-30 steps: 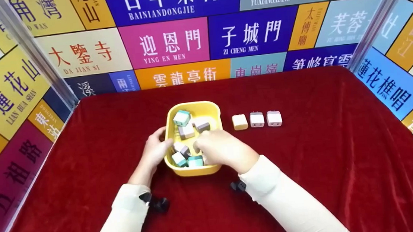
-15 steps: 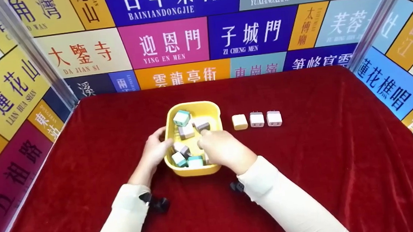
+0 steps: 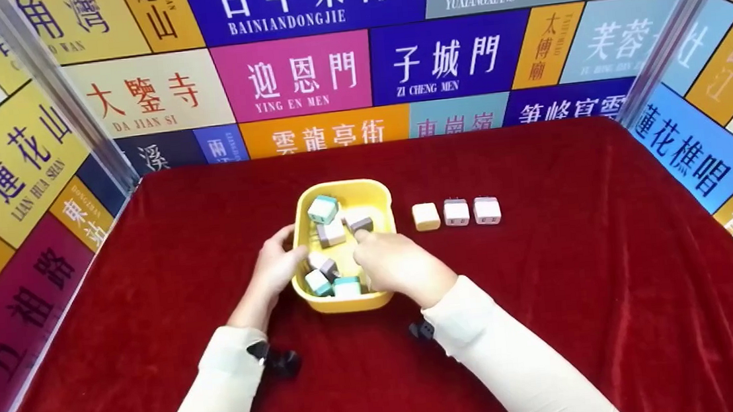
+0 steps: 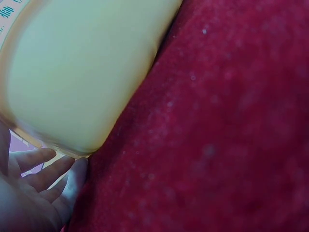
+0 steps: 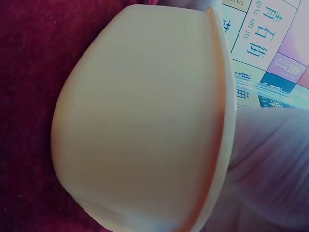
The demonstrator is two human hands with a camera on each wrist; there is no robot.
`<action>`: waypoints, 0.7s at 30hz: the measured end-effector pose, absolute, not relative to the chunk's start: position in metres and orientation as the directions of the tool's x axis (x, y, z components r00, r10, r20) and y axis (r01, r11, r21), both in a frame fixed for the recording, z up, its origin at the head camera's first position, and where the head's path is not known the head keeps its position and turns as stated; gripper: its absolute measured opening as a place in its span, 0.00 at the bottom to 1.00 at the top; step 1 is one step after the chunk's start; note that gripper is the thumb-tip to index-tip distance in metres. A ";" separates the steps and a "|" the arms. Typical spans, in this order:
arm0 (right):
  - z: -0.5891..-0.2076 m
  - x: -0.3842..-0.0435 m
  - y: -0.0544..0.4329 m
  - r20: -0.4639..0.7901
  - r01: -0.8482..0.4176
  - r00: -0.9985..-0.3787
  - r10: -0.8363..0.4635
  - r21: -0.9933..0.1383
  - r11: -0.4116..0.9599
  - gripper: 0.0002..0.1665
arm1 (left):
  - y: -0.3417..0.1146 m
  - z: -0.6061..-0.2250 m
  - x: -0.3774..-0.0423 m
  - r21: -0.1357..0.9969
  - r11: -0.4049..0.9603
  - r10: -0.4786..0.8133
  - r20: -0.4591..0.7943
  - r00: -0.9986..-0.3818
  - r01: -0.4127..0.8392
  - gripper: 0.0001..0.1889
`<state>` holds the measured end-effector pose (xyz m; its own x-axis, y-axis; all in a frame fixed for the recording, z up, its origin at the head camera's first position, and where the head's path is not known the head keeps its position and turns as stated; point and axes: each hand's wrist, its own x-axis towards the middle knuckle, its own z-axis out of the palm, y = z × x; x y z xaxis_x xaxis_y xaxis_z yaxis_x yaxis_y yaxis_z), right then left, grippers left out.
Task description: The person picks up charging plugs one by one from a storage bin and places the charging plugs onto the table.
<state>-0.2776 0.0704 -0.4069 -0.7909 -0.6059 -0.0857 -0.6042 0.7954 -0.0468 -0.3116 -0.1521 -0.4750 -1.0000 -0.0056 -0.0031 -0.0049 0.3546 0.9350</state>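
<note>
A yellow plastic tub (image 3: 375, 195) stands on the red cloth. My left hand (image 3: 276, 261) holds its left wall, thumb at the rim; in the left wrist view the fingers (image 4: 46, 174) reach the tub's outer side. My right hand (image 3: 392, 262) dips over the right rim, its fingertips inside the tub and mostly hidden; I cannot tell whether they hold anything. Beside it lie a grey-and-white USB charger (image 3: 360, 224), a teal-and-white charger (image 3: 347, 287) and several more such chargers. In the right wrist view the tub wall hides the fingers.
Right of the tub, a yellow-topped charger (image 3: 426, 217) and two grey-and-white chargers, the nearer one (image 3: 456, 213) and the outer one (image 3: 486, 211), stand in a row. Panels with printed place names (image 3: 302, 75) enclose the cloth-covered table (image 3: 564, 268) at the back and sides.
My right hand has shifted slightly to the right inside the tub. The left hand, the tub and the row of chargers have stayed in place.
</note>
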 end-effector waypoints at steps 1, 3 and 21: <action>-0.407 -0.278 0.071 -0.092 -0.599 -0.794 -0.601 -0.056 0.799 0.08 | -0.152 -0.475 -0.312 0.935 0.354 -0.004 -0.002 -1.000 -0.003 0.32; -0.407 -0.279 0.071 -0.099 -0.588 -0.800 -0.592 -0.074 0.806 0.10 | -0.152 -0.475 -0.312 0.937 0.351 -0.001 -0.003 -1.000 -0.003 0.32; -0.390 -0.283 0.086 0.067 -0.695 -0.719 -0.691 -0.080 0.715 0.12 | -0.152 -0.475 -0.312 0.936 0.352 -0.006 -0.001 -1.000 -0.003 0.31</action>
<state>-0.2826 0.0859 -0.3903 -0.7192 -0.6915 0.0674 -0.6947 0.7148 -0.0797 -0.3115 -0.1519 -0.4745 -1.0000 -0.0060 -0.0006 -0.0026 0.3518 0.9361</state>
